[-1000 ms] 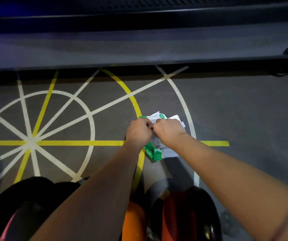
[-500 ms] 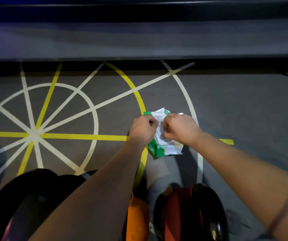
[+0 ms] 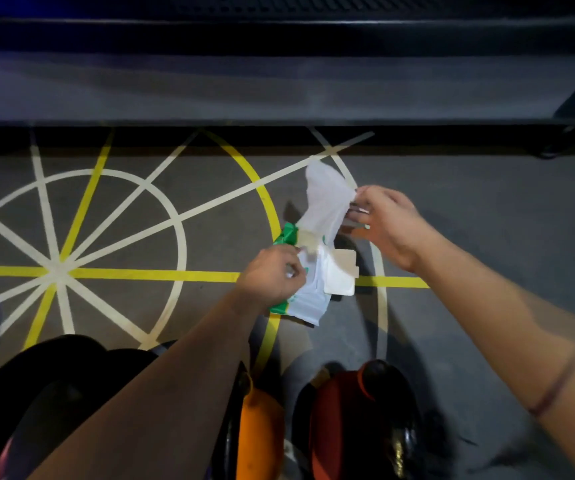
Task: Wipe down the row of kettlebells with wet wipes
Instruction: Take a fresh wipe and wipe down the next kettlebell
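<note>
The right hand, which was bunched against the left on the wet wipes pack half a second ago, is now up and to the right. It pinches a white wipe drawn partly out. The left hand grips the pack's side over the yellow floor line, beyond the kettlebells. The seal flap now hangs open.

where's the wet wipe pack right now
Head view, centre frame: the green and white wet wipe pack is held by the left hand over the yellow floor line, with the right hand upper right pinching a white wipe from it.
</note>
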`<state>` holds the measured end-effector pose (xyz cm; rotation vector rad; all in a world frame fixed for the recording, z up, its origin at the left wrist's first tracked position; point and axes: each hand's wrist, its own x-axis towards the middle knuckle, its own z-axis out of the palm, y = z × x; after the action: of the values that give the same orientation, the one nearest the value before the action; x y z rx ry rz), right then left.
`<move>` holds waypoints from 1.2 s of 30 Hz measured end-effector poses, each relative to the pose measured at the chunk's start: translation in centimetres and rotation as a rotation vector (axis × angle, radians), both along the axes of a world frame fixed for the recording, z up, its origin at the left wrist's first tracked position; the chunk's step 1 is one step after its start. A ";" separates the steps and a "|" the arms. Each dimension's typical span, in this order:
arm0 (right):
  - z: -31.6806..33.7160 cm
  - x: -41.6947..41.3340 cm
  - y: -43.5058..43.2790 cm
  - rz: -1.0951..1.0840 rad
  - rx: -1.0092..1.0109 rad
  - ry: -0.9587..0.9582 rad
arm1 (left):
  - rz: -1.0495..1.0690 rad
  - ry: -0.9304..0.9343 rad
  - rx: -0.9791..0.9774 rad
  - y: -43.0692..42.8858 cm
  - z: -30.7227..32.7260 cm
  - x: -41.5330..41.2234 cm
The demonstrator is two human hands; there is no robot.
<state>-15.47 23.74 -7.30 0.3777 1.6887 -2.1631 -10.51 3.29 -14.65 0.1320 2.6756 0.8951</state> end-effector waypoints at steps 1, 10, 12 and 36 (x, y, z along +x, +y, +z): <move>0.0 0.2 0.2 -0.019 -0.028 -0.037 | -0.074 -0.030 -0.086 -0.1 0.1 0.2; 2.9 4.3 0.5 -0.192 0.079 -0.095 | 0.216 -0.093 -0.019 1.8 4.9 0.8; 3.5 5.7 1.1 -0.163 0.187 -0.050 | 0.460 -0.201 0.422 3.5 8.2 0.7; 9.2 30.0 29.8 -0.647 1.686 -0.185 | 0.130 -0.223 0.625 32.7 18.3 18.1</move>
<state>14.51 53.52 1.92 1.5607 3.0612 -0.2611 7.60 35.96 3.65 -0.0057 2.1386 1.6546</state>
